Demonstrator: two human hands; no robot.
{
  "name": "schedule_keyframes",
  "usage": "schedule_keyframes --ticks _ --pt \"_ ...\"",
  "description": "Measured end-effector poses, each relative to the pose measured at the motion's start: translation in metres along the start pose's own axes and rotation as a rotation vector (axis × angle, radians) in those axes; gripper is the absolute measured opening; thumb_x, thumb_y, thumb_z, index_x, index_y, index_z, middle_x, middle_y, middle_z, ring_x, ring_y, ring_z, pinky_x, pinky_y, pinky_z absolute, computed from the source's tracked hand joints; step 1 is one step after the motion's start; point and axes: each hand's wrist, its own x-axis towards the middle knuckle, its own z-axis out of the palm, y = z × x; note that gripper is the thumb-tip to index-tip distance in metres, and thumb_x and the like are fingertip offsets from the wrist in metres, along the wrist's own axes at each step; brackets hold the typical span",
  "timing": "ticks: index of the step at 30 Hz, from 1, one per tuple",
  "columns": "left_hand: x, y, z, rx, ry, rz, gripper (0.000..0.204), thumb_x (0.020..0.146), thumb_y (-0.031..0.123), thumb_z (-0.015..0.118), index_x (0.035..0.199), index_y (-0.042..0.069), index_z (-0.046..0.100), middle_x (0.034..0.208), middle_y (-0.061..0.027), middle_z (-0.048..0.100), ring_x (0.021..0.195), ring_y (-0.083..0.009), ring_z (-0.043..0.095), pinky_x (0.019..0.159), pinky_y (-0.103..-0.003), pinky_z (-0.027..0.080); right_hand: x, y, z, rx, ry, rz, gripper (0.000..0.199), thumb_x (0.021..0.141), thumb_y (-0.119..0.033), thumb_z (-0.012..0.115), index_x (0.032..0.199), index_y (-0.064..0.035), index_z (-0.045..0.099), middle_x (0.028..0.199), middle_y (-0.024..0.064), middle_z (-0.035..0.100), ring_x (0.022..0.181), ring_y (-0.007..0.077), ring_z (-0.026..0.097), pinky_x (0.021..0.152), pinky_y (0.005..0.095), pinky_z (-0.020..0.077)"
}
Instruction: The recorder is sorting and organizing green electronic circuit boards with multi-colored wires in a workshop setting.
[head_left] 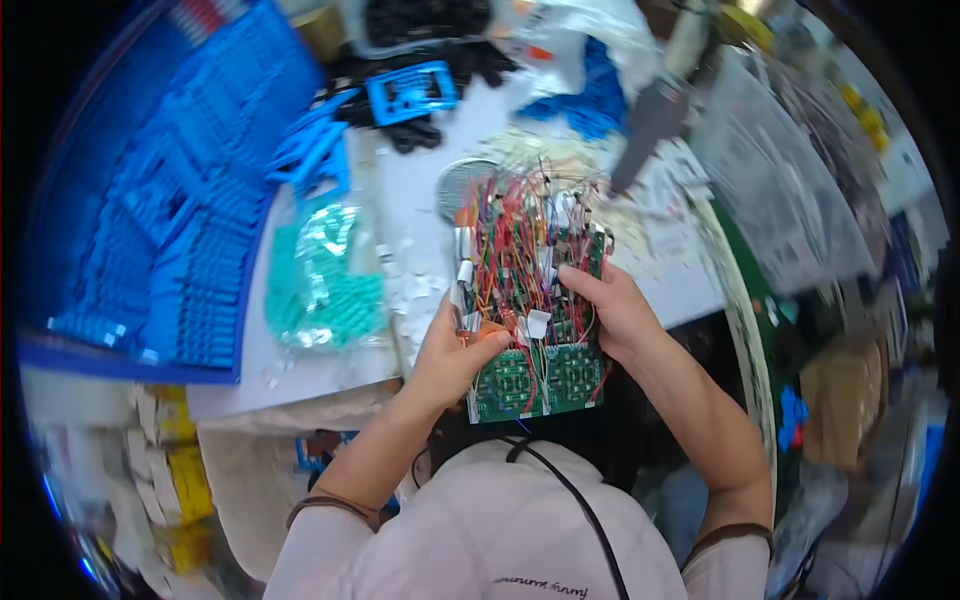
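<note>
Between my two hands is a green circuit board panel [512,383], its near end tilted down over the table's front edge. A dense tangle of red, orange, yellow, black and white wires [505,245] covers its middle and far part. My left hand [452,352] grips the panel's left edge, thumb lying across the wires beside a small white tag [536,323]. On the right edge my right hand [618,308] is closed, with its thumb over the top among the wires. The fingers of both hands are hidden under the panel.
A large blue bin [235,330] full of blue plastic frames stands at the left. Beside it lies a clear bag of teal parts [325,275]. Blue frames [411,93] and black pieces lie at the back. A grey tool [648,130] hangs over the far right of the white table [690,290].
</note>
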Motion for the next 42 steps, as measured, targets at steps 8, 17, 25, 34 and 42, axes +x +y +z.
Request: schedule_keyframes --ticks 8,17,25,34,42 --pt "0.023 0.027 -0.059 0.019 0.197 -0.011 0.066 0.080 -0.002 0.066 0.136 0.001 0.032 0.111 -0.0112 0.059 0.096 -0.0185 0.062 0.086 -0.033 0.051 0.074 0.004 0.027 -0.188 -0.384 0.059 0.055 0.075 0.006 0.070 0.125 -0.0007 0.048 0.108 0.0097 0.064 0.095 0.0200 0.064 0.088 0.0354 0.0503" --pt "0.076 0.061 -0.083 -0.121 0.280 -0.031 0.068 0.078 -0.004 0.067 0.135 0.001 0.030 0.109 -0.0151 0.060 0.096 -0.0213 0.064 0.081 -0.036 0.055 0.148 -0.024 0.046 -0.218 -0.494 0.041 0.057 0.073 0.008 0.069 0.125 -0.0014 0.047 0.106 0.0093 0.064 0.093 0.0182 0.065 0.082 0.0341 0.0525" --pt "0.098 0.097 -0.126 -0.017 0.429 0.062 0.068 0.078 -0.007 0.064 0.136 -0.001 0.029 0.109 -0.0155 0.060 0.092 -0.0228 0.065 0.075 -0.035 0.057 0.215 -0.031 0.101 -0.257 -0.544 0.016 0.055 0.069 0.003 0.075 0.119 0.0001 0.051 0.104 0.0092 0.065 0.089 0.0197 0.065 0.079 0.0341 0.0526" --pt "0.077 0.133 -0.178 0.027 0.625 0.289 0.066 0.077 -0.005 0.066 0.134 0.001 0.034 0.111 -0.0121 0.060 0.098 -0.0199 0.063 0.084 -0.035 0.054 0.261 -0.052 0.165 -0.477 -0.733 -0.100 0.059 0.083 -0.036 0.067 0.126 -0.0012 0.049 0.114 0.0112 0.060 0.098 0.0168 0.059 0.077 0.0358 0.0533" --pt "0.077 0.134 -0.221 -0.033 0.684 0.324 0.068 0.077 -0.002 0.068 0.135 0.002 0.033 0.111 -0.0107 0.060 0.099 -0.0199 0.063 0.083 -0.034 0.054 0.307 -0.055 0.183 -0.290 -0.876 0.168 0.060 0.091 -0.049 0.053 0.126 -0.0010 0.050 0.121 0.0137 0.056 0.105 0.0248 0.058 0.074 0.0416 0.0560"
